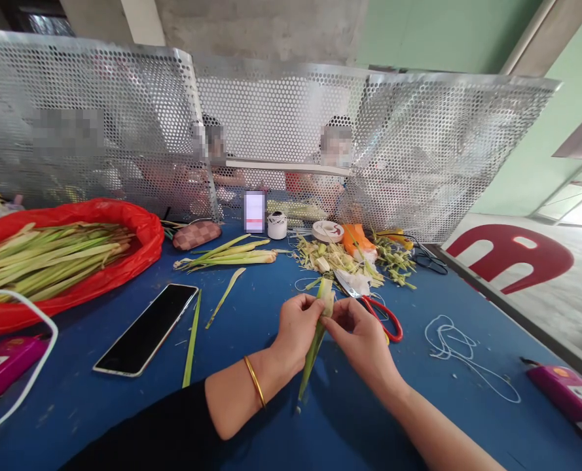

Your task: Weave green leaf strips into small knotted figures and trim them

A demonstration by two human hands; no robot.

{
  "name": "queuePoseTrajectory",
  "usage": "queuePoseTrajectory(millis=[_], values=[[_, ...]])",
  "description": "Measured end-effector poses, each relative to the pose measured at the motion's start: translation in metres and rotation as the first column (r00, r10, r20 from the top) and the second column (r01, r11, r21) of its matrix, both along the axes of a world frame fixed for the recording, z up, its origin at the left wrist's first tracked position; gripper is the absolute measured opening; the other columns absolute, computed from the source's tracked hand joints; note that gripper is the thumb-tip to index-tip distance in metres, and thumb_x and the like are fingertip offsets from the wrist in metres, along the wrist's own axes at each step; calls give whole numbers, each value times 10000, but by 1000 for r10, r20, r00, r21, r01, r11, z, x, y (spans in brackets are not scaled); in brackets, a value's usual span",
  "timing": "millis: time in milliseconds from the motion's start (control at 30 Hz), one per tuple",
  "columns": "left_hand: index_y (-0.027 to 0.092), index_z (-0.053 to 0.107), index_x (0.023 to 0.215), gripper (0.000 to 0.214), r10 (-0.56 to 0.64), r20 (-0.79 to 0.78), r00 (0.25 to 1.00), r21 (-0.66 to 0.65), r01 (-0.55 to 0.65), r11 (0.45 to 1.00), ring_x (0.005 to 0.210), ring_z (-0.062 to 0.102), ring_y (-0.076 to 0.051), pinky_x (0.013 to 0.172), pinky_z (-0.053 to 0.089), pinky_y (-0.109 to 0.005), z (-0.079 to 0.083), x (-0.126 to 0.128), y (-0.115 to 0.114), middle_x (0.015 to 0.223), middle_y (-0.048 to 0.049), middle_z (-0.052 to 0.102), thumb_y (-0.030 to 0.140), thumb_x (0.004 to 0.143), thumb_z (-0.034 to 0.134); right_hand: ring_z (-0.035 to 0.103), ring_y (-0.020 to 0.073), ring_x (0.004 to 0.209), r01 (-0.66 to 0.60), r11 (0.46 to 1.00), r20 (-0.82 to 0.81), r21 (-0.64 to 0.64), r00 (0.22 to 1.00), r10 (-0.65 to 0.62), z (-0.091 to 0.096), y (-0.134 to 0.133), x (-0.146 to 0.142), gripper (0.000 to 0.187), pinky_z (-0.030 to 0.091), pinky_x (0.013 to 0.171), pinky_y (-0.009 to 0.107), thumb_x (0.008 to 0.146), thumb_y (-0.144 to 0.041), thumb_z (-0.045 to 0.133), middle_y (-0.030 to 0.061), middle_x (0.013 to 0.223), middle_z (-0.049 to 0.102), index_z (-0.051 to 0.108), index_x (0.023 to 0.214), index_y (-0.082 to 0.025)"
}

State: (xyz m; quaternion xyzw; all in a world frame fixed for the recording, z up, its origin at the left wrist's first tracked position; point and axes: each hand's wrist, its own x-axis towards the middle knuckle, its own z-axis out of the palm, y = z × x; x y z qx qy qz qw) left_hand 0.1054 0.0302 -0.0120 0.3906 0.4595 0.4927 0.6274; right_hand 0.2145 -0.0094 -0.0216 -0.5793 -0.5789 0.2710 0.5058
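Note:
Both hands meet over the blue table [251, 418] on one green lemongrass stalk [311, 356]. My left hand [295, 330], with a gold bangle at the wrist, pinches the stalk near its cut top. My right hand [362, 337] grips the same top end from the other side, fingers curled. The stalk hangs down and toward me, its thin tip near the tabletop. Red-handled scissors [383, 317] lie just beyond my right hand.
A red bag [138, 229] of stalks lies at the left; a black phone [146, 329], loose leaves [192, 337] and trimmed stalks [232, 255] in the middle. Cuttings [340, 258], white string [450, 340], pink devices [573, 396]. Perforated metal screens [281, 111] stand behind, people beyond.

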Motion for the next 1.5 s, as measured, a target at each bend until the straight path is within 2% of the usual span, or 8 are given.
queuePoseTrajectory(millis=[200, 400, 533, 633, 767, 933, 1167, 1500], values=[[165, 559, 574, 197, 8, -89, 996, 56, -4, 998, 471, 392, -78, 465, 336, -208, -4, 0, 1, 506, 52, 488, 296, 669, 671, 459, 127, 532, -20, 999, -64, -48, 998, 17, -8, 2, 0, 126, 353, 476, 227, 782, -283, 585, -32, 595, 524, 541, 699, -198], [168, 557, 602, 205, 3, -101, 995, 89, 6, 996, 497, 423, -93, 482, 356, -216, -9, -1, 2, 531, 45, 496, 326, 672, 668, 563, 156, 633, 12, 993, 129, 114, 991, -27, 6, -7, -5, 56, 446, 605, 252, 782, -209, 548, -3, 678, 609, 565, 729, -212], [172, 551, 606, 191, 37, -107, 994, 130, -22, 991, 523, 439, -100, 507, 366, -222, -11, -1, 4, 557, 38, 514, 319, 686, 643, 565, 163, 617, -22, 1000, 18, 17, 1000, 22, -2, -2, -6, 80, 467, 568, 259, 767, -259, 624, 9, 694, 617, 562, 768, -208], [174, 547, 601, 170, 68, -167, 984, 181, -38, 983, 533, 436, -101, 514, 353, -219, -12, -2, 5, 558, 37, 513, 292, 700, 618, 516, 144, 554, -65, 996, -54, -55, 997, 62, -13, 2, -5, 144, 416, 489, 240, 765, -295, 645, -9, 631, 574, 548, 714, -201], [177, 552, 599, 206, 87, -209, 974, 223, -39, 974, 536, 435, -104, 517, 337, -219, -16, -3, 8, 563, 35, 514, 329, 715, 629, 463, 126, 537, -48, 998, -23, -32, 999, 47, -12, -1, -4, 155, 375, 487, 231, 799, -288, 597, -30, 591, 522, 547, 684, -198], [182, 540, 606, 240, 67, -176, 982, 221, -27, 975, 533, 449, -110, 516, 341, -224, -21, -3, 9, 564, 36, 518, 369, 715, 644, 525, 139, 603, -38, 998, 70, 48, 997, 35, 0, -7, -9, 99, 422, 565, 237, 817, -248, 562, -14, 655, 579, 580, 732, -202], [188, 537, 634, 201, 110, -247, 963, 274, -39, 961, 543, 418, -105, 522, 323, -221, -18, -5, 8, 573, 47, 495, 335, 757, 599, 457, 123, 514, -79, 994, -38, -81, 996, 76, -13, -2, -10, 111, 349, 454, 225, 758, -246, 610, -33, 576, 534, 547, 680, -196], [187, 535, 611, 202, 139, -311, 940, 254, -59, 965, 561, 445, -114, 549, 341, -232, -21, -6, 15, 574, 41, 514, 320, 758, 574, 521, 147, 591, -56, 997, 85, 49, 995, 51, 1, -10, -14, 64, 419, 550, 246, 760, -198, 550, -12, 642, 591, 581, 704, -208]])
